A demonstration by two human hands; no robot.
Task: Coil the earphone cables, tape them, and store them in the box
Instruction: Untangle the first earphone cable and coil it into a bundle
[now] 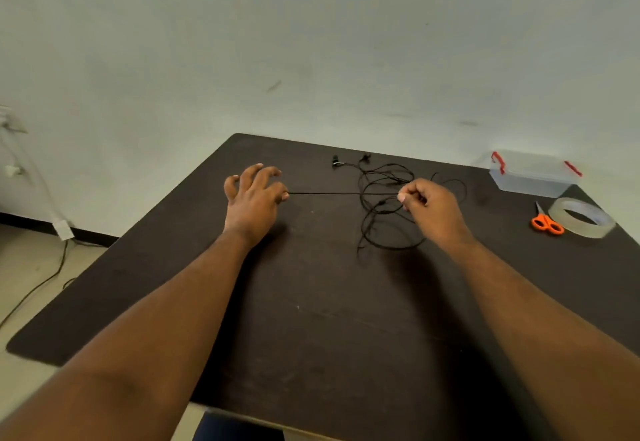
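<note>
Pinching one end of the earphone cable [384, 198] with left hand [252, 198], other fingers spread; gripping it further along with right hand [429, 205], stretching a taut span above the surface [311, 319]. Leaving most cable tangled, uncoiled, untaped. Waiting nearby: tape roll [581, 221], scissors [547, 221]. Showing nothing inside the lidded clear box [533, 174], seemingly.

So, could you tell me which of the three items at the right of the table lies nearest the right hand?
The orange scissors; the tape roll lies beyond them and the clear box farther back from the right hand.
</note>
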